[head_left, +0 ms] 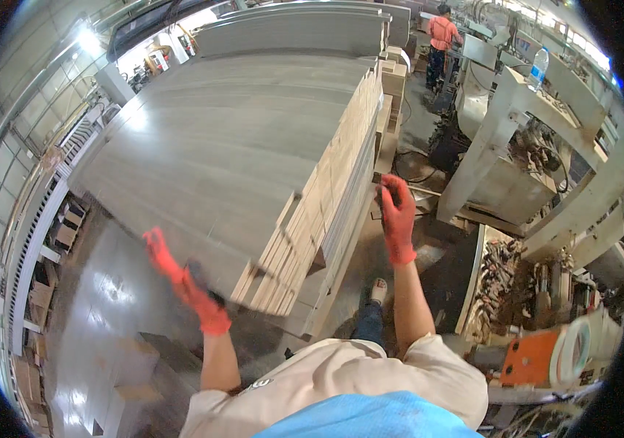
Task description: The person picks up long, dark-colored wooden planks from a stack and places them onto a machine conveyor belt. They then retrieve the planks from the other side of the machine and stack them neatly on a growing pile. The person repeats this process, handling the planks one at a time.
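Pale wood strips (320, 208) lie along R side of big grey surface (209, 160); gloved hands apart, one each side.
L hand (189, 286): blurred, fingers look loosely spread. R hand (399, 219): fingers curled, can't tell if pinching anything. Prob. btwn grips on strips; next move likely calls for both hands in, even hold.

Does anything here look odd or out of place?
A few small things. The near ends of the wooden strips don't line up, so the stack looks uneven. Loose scraps lie in a messy heap on the right. A water bottle stands on the machine frame, an unexpected spot for a drink.
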### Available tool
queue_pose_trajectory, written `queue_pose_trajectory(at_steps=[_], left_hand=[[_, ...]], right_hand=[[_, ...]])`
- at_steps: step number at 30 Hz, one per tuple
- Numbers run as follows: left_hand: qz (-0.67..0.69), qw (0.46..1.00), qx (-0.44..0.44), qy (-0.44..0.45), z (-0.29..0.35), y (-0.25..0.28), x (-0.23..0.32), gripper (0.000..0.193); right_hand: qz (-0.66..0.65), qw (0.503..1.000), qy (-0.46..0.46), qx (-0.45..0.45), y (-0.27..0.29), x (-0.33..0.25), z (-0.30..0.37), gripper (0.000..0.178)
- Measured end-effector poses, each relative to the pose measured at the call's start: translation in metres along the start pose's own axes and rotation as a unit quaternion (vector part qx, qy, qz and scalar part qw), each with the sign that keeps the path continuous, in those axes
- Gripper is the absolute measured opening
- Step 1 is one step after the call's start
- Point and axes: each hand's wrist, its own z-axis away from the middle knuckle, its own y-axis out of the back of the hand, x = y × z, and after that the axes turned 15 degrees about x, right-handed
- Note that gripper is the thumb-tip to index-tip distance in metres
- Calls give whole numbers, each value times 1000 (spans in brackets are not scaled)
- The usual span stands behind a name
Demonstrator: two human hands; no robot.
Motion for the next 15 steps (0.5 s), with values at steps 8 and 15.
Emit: queue_pose_trajectory(at_steps=[8, 15], left_hand=[[-211, 976, -5, 54, -17, 36, -32, 62], [-429, 902, -31, 36, -24, 26, 70, 59]], right_hand=[[0, 995, 82, -50, -31, 50, -263, 25], [23, 992, 87, -90, -58, 109, -435, 38]])
